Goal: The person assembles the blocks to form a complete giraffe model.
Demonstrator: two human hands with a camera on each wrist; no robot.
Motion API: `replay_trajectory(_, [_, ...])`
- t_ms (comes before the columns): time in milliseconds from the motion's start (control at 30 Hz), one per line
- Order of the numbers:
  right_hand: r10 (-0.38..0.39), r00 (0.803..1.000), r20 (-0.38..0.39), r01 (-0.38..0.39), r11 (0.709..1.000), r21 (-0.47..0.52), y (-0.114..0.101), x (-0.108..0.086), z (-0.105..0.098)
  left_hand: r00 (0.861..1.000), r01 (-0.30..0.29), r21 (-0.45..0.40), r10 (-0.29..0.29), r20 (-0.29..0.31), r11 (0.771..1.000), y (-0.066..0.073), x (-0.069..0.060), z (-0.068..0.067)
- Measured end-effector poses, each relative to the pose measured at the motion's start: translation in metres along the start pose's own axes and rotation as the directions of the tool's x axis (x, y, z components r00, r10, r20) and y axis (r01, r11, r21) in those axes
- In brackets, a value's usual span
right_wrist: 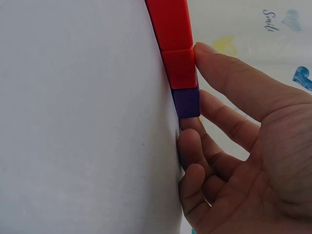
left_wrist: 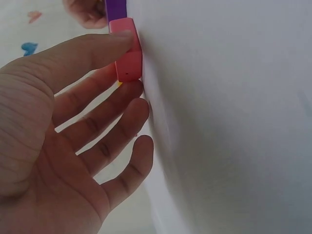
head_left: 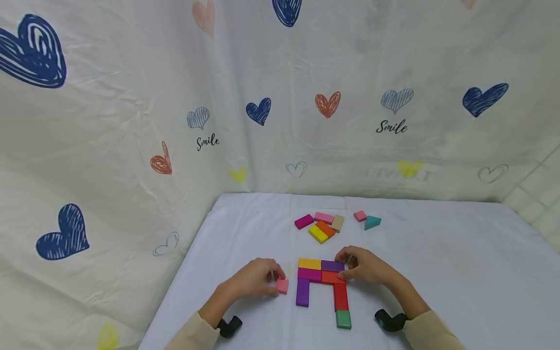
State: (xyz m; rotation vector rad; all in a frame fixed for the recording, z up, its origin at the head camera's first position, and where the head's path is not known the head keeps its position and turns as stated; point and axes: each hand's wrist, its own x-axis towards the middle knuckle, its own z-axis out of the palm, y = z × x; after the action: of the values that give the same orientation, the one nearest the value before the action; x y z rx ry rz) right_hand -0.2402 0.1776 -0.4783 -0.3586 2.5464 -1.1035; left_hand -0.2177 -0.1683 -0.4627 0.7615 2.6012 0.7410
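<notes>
My left hand (head_left: 257, 279) pinches a small pink block (head_left: 282, 287) between thumb and fingers, just left of a flat arrangement of blocks on the white cloth. In that arrangement a yellow-orange block (head_left: 309, 264) and a purple block (head_left: 332, 266) lie above a magenta block (head_left: 309, 275) and an orange-red block (head_left: 330, 277). Below hang a second purple block (head_left: 302, 292) on the left, and a red block (head_left: 341, 296) with a green block (head_left: 343, 319) on the right. My right hand (head_left: 366, 265) holds the arrangement's upper right corner, thumb at the orange-red block, fingers curled by the purple one.
Farther back lie loose blocks: magenta (head_left: 304, 221), pink (head_left: 324, 217), tan (head_left: 337, 223), orange (head_left: 325, 228), yellow (head_left: 318, 234), a smaller pink one (head_left: 360, 216) and a teal triangle (head_left: 372, 222). A heart-printed curtain (head_left: 280, 155) hangs behind the white-covered table (head_left: 459, 272).
</notes>
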Motion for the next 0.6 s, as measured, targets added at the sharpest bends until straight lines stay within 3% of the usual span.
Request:
replay_trajectory(400, [-0.002,1.0,-0.003,0.002,1.0,-0.002,0.0,0.001,0.001,0.996,-0.056,-0.009,0.057,0.069,0.998,0.011,-0.017,0.008])
replay_trajectory(600, [0.004,1.0,-0.008,-0.004,1.0,-0.004,-0.002,0.0,0.001,0.99,-0.111,-0.004,0.111,0.083,0.994,0.018,-0.023,0.013])
